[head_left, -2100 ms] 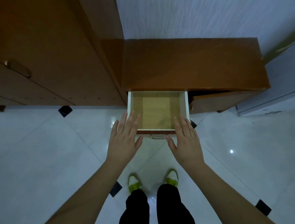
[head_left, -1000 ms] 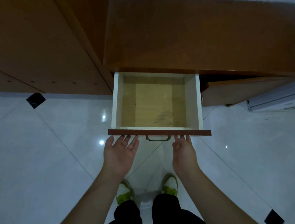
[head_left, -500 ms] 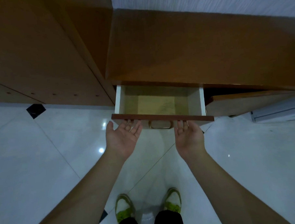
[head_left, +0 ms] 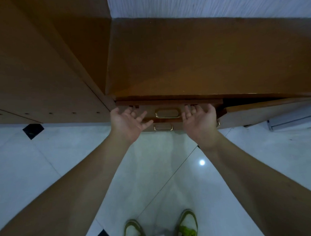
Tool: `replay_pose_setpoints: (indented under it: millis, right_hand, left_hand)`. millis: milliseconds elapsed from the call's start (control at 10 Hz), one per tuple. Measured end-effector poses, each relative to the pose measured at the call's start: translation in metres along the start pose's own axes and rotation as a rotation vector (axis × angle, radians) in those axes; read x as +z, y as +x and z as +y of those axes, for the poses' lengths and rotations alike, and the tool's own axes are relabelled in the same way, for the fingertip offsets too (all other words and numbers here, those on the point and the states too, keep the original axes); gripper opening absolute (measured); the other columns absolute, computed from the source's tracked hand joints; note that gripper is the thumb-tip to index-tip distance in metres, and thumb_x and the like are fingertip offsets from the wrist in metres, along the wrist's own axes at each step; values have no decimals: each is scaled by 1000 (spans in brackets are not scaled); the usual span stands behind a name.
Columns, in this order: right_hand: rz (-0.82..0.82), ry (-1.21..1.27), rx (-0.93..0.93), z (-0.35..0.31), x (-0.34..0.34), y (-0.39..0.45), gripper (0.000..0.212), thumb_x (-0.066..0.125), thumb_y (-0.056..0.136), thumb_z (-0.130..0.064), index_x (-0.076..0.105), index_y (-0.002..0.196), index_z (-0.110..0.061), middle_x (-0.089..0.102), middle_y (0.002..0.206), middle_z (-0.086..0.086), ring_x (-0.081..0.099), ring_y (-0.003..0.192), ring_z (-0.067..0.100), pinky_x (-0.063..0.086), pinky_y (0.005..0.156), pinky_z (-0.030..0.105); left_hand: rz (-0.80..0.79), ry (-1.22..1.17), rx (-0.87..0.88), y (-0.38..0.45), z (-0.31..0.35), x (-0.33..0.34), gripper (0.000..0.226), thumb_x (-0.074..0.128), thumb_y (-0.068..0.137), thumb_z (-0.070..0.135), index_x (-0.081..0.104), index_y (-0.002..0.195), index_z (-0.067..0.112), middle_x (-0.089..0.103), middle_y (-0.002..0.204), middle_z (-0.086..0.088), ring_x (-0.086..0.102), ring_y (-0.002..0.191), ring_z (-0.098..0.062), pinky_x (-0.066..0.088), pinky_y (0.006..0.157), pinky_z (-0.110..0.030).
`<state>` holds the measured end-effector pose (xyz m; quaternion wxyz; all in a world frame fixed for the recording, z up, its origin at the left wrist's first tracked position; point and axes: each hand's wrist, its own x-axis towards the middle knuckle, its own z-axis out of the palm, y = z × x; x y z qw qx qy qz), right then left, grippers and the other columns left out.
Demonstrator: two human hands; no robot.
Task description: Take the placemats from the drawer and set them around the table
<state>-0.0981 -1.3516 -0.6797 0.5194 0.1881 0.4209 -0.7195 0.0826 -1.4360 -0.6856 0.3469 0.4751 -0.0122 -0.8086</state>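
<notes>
The drawer point(head_left: 168, 111), earlier pulled out with its pale inside showing, is now being pressed nearly flush into the cabinet point(head_left: 202, 62) by the left hand point(head_left: 129, 121) and right hand point(head_left: 199, 120), palms up.

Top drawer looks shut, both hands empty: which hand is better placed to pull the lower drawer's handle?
Left, probably. The left hand has its open fingertips right beside the lower handle. The right hand sits farther off, its fingers up at the top drawer.

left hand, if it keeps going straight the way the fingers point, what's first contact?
Most likely the top drawer's front. The left hand is open, palm up, fingers aimed at that panel left of the brass handle. Depth is unclear; the fingertips may already touch it.
</notes>
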Motion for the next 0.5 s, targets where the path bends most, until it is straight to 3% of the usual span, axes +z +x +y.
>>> replay_pose_setpoints:
  millis: [300,500]
  right_hand:
    - [39,24,42,-8,1,8,67,26,102,-51,11,156,-14,21,162,9,28,146,23,15,122,39]
    - [1,-100,113,-25,-5,-16,67,23,103,-50,15,155,-8,23,160,13,27,146,24,17,122,39]
  left_hand:
    - [4,38,-1,7,13,1,70,16,102,52,10,158,11,17,164,-15,28,146,-37,24,112,-68]
    - [-50,230,-47,-21,14,-8,68,18,102,52,30,154,10,34,159,-9,39,141,-33,31,110,-61]
